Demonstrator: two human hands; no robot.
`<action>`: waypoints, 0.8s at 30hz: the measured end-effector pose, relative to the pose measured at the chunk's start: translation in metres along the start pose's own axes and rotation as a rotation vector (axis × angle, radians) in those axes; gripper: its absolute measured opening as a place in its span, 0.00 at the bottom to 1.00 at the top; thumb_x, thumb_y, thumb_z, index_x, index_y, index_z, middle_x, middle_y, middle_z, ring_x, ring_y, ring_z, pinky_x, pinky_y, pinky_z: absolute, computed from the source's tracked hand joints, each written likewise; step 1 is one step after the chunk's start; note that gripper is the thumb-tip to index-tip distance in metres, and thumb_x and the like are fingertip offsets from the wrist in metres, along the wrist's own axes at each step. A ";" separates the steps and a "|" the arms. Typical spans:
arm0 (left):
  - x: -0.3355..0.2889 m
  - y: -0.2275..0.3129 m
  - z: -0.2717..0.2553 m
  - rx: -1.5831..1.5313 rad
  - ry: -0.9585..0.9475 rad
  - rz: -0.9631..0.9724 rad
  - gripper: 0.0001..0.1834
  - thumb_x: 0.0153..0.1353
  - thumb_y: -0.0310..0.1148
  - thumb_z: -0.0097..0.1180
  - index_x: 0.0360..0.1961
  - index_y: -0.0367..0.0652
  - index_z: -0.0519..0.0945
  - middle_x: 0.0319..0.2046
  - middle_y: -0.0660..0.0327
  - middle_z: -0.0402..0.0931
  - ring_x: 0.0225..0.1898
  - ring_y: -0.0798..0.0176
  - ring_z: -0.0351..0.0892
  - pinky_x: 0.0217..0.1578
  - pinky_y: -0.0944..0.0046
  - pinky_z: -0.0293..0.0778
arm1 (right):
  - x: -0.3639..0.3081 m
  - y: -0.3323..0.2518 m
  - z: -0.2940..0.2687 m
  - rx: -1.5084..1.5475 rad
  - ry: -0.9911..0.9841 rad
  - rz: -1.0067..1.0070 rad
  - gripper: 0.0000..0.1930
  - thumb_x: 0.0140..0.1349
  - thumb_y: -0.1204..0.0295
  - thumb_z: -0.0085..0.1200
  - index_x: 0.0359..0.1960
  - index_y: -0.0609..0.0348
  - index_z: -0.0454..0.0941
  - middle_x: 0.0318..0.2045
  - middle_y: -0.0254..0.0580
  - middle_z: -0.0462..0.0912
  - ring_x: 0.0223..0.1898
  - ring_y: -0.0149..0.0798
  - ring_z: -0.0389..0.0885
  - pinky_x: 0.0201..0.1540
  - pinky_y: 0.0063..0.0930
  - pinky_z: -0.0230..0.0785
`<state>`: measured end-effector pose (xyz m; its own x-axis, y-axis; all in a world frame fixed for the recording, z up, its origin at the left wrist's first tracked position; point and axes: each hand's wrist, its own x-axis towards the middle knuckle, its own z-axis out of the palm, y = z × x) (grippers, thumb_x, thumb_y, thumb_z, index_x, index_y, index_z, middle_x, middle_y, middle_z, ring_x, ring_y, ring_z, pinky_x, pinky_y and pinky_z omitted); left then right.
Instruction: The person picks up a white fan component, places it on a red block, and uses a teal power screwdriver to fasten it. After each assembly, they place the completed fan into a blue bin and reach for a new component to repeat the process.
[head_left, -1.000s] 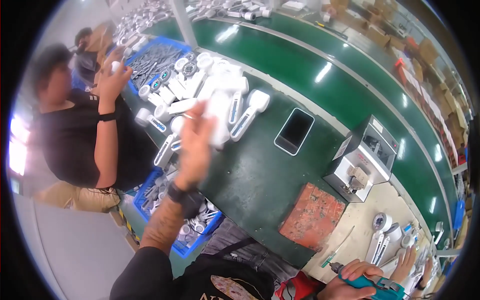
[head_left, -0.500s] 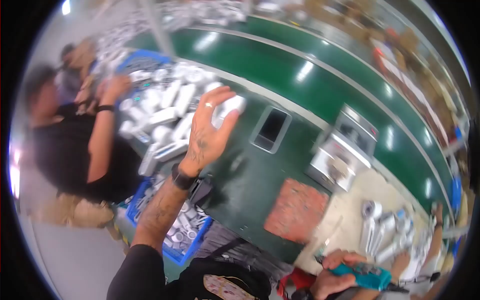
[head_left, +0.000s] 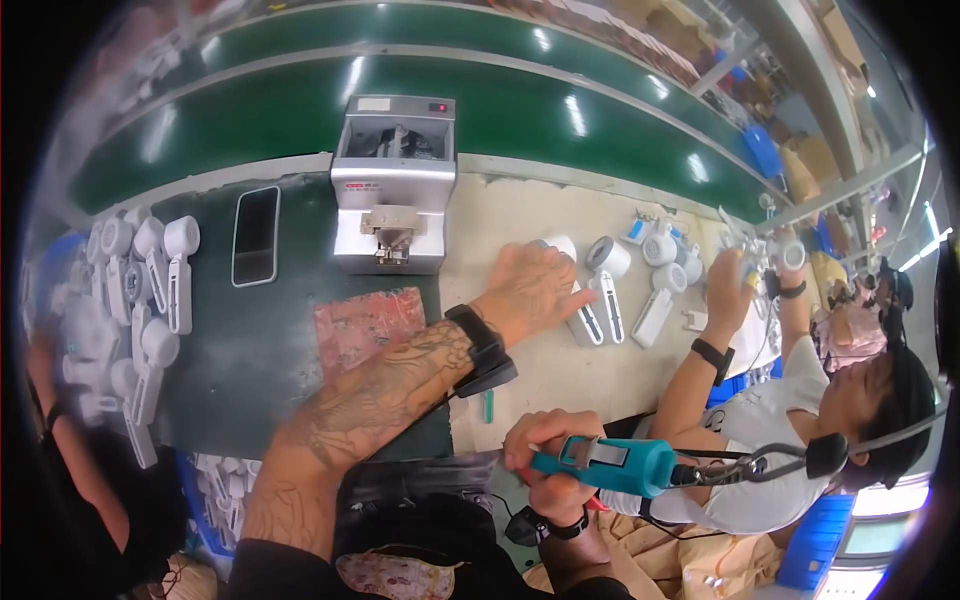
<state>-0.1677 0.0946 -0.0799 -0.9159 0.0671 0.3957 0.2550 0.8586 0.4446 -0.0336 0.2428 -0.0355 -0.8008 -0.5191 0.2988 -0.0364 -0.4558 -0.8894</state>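
My left hand (head_left: 532, 285) reaches across the beige mat with its fingers curled around a white handheld fan (head_left: 586, 325). Its thumb lies over the fan's neck, while most of the fingertips are hidden. Right beside this fan lies another white fan (head_left: 607, 285) with a round head and a dark slot along its handle. Nearer to my body, my right hand (head_left: 550, 465) is closed around a teal electric screwdriver (head_left: 625, 467), which lies sideways and is clipped to a metal hook and cable (head_left: 750, 466).
A silver screw feeder (head_left: 395, 190) stands at the back, near a red worn pad (head_left: 368, 330) and a phone (head_left: 256, 236). White fans (head_left: 140, 330) are piled at left. At right, a co-worker in a white shirt (head_left: 745, 430) handles parts. Green conveyors (head_left: 480, 100) run behind.
My left hand has gone from the white fan pile on the left to the beige mat on the right. The view has turned right. My right hand still holds the electric screwdriver.
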 end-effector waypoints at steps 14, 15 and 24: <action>0.015 -0.012 -0.026 0.043 -0.277 -0.381 0.25 0.56 0.56 0.52 0.37 0.43 0.79 0.37 0.59 0.76 0.44 0.52 0.73 0.44 0.48 0.63 | 0.009 0.006 0.009 -0.106 0.030 0.059 0.34 0.54 0.45 0.66 0.43 0.66 0.68 0.22 0.43 0.73 0.24 0.39 0.74 0.25 0.30 0.66; 0.006 -0.013 -0.030 0.042 -0.123 -0.316 0.20 0.55 0.50 0.54 0.34 0.43 0.80 0.36 0.57 0.78 0.42 0.52 0.76 0.41 0.50 0.68 | 0.010 0.007 0.010 -0.101 0.024 0.057 0.34 0.54 0.45 0.66 0.43 0.66 0.68 0.22 0.43 0.73 0.24 0.39 0.74 0.25 0.30 0.66; -0.084 -0.024 -0.091 -0.192 0.087 0.075 0.13 0.52 0.37 0.61 0.34 0.39 0.77 0.33 0.54 0.73 0.36 0.48 0.76 0.38 0.52 0.74 | 0.032 0.024 -0.002 -0.318 0.198 0.016 0.37 0.55 0.40 0.62 0.43 0.67 0.68 0.24 0.42 0.74 0.24 0.36 0.74 0.26 0.29 0.69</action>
<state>-0.0688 0.0221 -0.0504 -0.8640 0.0763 0.4976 0.3838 0.7395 0.5530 -0.0610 0.2162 -0.0482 -0.9019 -0.3599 0.2389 -0.1820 -0.1851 -0.9657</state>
